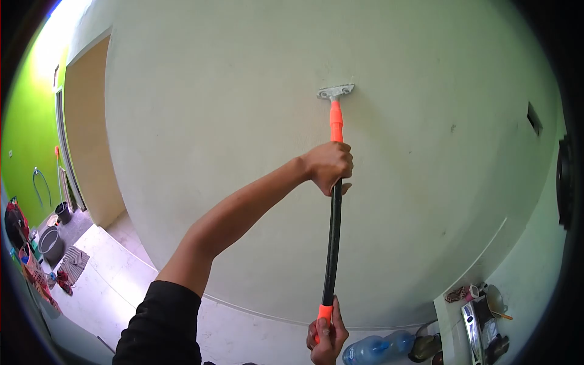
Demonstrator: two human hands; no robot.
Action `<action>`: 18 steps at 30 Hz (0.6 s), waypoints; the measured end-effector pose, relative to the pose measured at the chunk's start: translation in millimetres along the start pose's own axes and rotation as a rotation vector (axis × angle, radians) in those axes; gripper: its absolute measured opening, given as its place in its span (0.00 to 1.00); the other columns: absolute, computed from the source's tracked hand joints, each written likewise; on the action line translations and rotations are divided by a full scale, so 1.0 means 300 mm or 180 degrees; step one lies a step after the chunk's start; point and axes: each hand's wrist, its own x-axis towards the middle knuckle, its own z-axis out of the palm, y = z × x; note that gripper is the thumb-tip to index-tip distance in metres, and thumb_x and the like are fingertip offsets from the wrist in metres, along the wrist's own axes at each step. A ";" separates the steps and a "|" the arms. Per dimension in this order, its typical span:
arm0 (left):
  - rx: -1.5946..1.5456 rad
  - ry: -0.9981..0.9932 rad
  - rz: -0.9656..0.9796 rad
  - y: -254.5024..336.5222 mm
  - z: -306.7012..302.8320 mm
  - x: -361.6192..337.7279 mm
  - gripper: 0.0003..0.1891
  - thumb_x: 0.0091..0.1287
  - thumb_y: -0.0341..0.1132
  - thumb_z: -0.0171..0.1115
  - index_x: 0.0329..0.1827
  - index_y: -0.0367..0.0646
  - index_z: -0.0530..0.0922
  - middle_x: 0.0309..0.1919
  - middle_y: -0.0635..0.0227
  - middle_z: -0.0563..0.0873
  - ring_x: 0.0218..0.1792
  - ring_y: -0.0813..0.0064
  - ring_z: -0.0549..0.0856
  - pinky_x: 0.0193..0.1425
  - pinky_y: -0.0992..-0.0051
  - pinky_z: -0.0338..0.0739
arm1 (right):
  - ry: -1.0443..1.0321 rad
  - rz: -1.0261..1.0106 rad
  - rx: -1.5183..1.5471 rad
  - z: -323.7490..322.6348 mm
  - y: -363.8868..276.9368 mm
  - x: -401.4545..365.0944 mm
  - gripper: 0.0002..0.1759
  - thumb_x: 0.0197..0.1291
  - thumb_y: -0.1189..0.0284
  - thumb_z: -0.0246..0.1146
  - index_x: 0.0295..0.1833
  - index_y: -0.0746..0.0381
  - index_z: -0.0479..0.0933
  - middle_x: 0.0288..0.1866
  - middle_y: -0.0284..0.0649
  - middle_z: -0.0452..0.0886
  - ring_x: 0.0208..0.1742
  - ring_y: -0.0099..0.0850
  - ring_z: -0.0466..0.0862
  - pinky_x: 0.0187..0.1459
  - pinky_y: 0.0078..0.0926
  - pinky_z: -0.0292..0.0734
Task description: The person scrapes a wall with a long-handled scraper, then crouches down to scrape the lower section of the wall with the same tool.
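Scuffed pale wall (243, 109) behind broad-headed scraper (336, 92), smooth black pole (334, 243) in both hands (328, 163)

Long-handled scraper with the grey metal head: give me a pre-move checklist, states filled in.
1. Left hand closed round the black pole, near the upper orange collar: ok.
2. Right hand at the orange grip at the pole's lower end: ok.
3. Grey metal head at the pale plastered wall, whole edge touching: cannot tell; it looks close to or on the surface.
4. Blade sharp and firmly fixed: cannot tell, too small.
5. Dark rectangular wall opening away from the head: ok, well to the right.
6. Footing: cannot tell, feet not in view.
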 end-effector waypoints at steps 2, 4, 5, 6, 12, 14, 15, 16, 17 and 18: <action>0.0104 0.0067 -0.0012 -0.010 -0.036 0.004 0.18 0.49 0.44 0.67 0.10 0.45 0.71 0.15 0.68 0.77 0.24 0.61 0.77 0.35 0.64 0.76 | -0.0050 -0.0159 0.0097 0.001 0.064 0.002 0.31 0.80 0.72 0.55 0.84 0.64 0.59 0.21 0.27 0.68 0.15 0.14 0.61 0.17 0.16 0.58; 0.0196 -0.0067 -0.0167 -0.017 -0.058 0.017 0.19 0.49 0.44 0.67 0.10 0.44 0.71 0.15 0.68 0.77 0.24 0.61 0.77 0.35 0.64 0.76 | -0.0113 -0.0229 0.0135 0.004 0.050 0.010 0.31 0.80 0.72 0.55 0.84 0.64 0.59 0.21 0.27 0.68 0.15 0.14 0.61 0.17 0.16 0.58; 0.0231 -0.0028 -0.0101 -0.011 -0.056 0.019 0.19 0.49 0.43 0.68 0.10 0.44 0.71 0.15 0.68 0.77 0.24 0.61 0.77 0.36 0.64 0.76 | -0.0090 -0.0192 0.0178 0.010 0.038 0.001 0.31 0.80 0.72 0.55 0.84 0.64 0.59 0.21 0.27 0.68 0.16 0.14 0.61 0.17 0.16 0.58; 0.0140 -0.0014 -0.0092 0.010 -0.042 0.013 0.19 0.49 0.43 0.68 0.10 0.44 0.71 0.15 0.68 0.77 0.24 0.61 0.77 0.36 0.63 0.76 | -0.0056 -0.0142 0.0227 0.015 0.025 -0.021 0.31 0.80 0.72 0.54 0.84 0.64 0.59 0.22 0.27 0.68 0.16 0.14 0.60 0.17 0.16 0.58; 0.0056 0.0408 0.0205 -0.028 -0.031 0.052 0.19 0.47 0.39 0.69 0.10 0.46 0.65 0.14 0.69 0.74 0.21 0.62 0.76 0.33 0.64 0.73 | 0.0001 0.0003 -0.0039 -0.003 -0.021 0.035 0.31 0.78 0.74 0.53 0.83 0.67 0.59 0.22 0.29 0.67 0.16 0.15 0.60 0.16 0.17 0.54; 0.0330 0.0369 0.0111 -0.079 -0.075 0.112 0.19 0.46 0.39 0.69 0.11 0.45 0.65 0.14 0.68 0.73 0.22 0.61 0.75 0.34 0.63 0.73 | 0.0007 0.0080 -0.0068 0.018 -0.084 0.102 0.32 0.77 0.74 0.53 0.83 0.68 0.59 0.22 0.30 0.67 0.16 0.15 0.61 0.17 0.17 0.54; 0.0332 0.0328 0.0079 -0.080 -0.085 0.117 0.19 0.46 0.39 0.69 0.11 0.45 0.65 0.14 0.68 0.73 0.22 0.61 0.75 0.34 0.63 0.73 | 0.0010 0.0089 -0.0032 0.013 -0.092 0.113 0.32 0.76 0.74 0.54 0.82 0.68 0.59 0.23 0.29 0.68 0.17 0.15 0.62 0.18 0.17 0.56; 0.0353 0.0296 0.0040 -0.088 -0.094 0.119 0.20 0.46 0.40 0.69 0.11 0.45 0.65 0.14 0.68 0.73 0.23 0.61 0.75 0.34 0.63 0.73 | -0.0004 0.0085 -0.0002 0.014 -0.095 0.126 0.32 0.76 0.74 0.55 0.82 0.68 0.60 0.23 0.29 0.70 0.17 0.15 0.63 0.18 0.17 0.58; 0.0249 0.0277 0.0048 -0.074 -0.079 0.117 0.20 0.46 0.40 0.69 0.11 0.45 0.65 0.14 0.68 0.73 0.23 0.61 0.75 0.34 0.63 0.73 | 0.0038 0.0074 -0.0191 0.008 -0.096 0.104 0.32 0.77 0.74 0.52 0.83 0.66 0.58 0.20 0.29 0.65 0.16 0.15 0.61 0.16 0.17 0.53; 0.0136 0.0245 0.0053 -0.039 -0.045 0.092 0.20 0.46 0.40 0.70 0.10 0.45 0.65 0.15 0.68 0.74 0.23 0.61 0.75 0.34 0.63 0.73 | 0.0004 -0.0079 -0.0106 -0.008 -0.041 0.065 0.31 0.78 0.73 0.53 0.83 0.65 0.59 0.21 0.28 0.65 0.16 0.15 0.60 0.16 0.16 0.54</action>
